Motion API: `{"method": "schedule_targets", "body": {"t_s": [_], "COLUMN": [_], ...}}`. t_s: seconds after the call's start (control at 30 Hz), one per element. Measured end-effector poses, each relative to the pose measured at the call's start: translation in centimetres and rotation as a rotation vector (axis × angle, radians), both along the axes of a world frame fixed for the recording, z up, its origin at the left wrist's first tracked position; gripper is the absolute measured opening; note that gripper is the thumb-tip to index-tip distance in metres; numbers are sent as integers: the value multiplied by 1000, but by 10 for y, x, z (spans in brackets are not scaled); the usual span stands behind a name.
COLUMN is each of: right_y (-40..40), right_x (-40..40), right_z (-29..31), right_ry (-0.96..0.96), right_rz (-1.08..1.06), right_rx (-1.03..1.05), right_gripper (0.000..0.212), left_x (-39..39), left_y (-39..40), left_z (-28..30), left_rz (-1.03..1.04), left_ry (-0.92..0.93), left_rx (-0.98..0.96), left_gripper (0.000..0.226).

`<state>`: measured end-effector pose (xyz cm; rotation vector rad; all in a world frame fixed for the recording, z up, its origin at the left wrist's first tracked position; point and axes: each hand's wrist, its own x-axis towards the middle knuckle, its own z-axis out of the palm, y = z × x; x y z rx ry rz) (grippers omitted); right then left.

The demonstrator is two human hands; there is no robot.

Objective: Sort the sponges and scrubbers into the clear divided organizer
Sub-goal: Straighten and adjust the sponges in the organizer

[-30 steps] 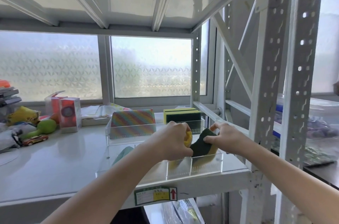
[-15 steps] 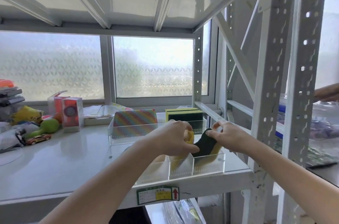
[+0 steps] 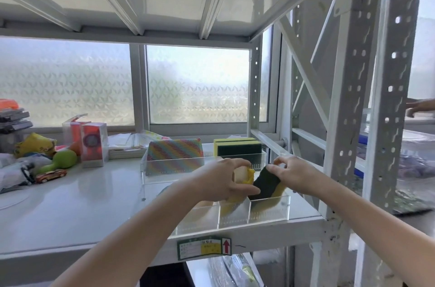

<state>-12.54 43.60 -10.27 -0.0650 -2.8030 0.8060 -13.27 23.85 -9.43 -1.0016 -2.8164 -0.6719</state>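
While both hands work over the clear divided acrylic organizer (image 3: 235, 216), the left hand (image 3: 226, 180) grips a yellow sponge (image 3: 247, 175) and the right hand (image 3: 294, 173) pinches a green-and-yellow scrub sponge (image 3: 266, 184), standing in the front-right compartment; behind stand a rainbow-striped scrubber pad (image 3: 174, 153) and stacked green-yellow sponges (image 3: 237, 146).

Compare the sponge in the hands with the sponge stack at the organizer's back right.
The held sponge is tilted, being lowered into the front right compartment; the back stack stands upright at rest. The left hand and right hand grip the held sponge; nothing touches the stack. Both are yellow foam with a dark green scrub face.
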Motion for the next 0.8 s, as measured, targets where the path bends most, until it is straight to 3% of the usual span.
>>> {"method": "schedule_targets", "body": {"t_s": [0.17, 0.33, 0.5, 0.67, 0.8], "right_y": [-17, -72, -126, -149, -154], "right_x": [15, 35, 32, 14, 4], "right_z": [32, 54, 41, 27, 26], "right_ry": [230, 305, 149, -171, -280], "right_rz": [59, 289, 445, 414, 376], "right_rx": [62, 142, 370, 516, 613], "right_gripper": [49, 47, 52, 57, 63], "left_x": [1, 0, 2, 4, 4], "left_y": [-43, -101, -121, -129, -132], "left_z": [17, 26, 13, 10, 7], "left_rz": [58, 216, 264, 273, 280], "left_ry": [83, 13, -163, -177, -200], "left_rx": [78, -14, -119, -220, -248], "left_gripper": [81, 62, 64, 69, 74]}}
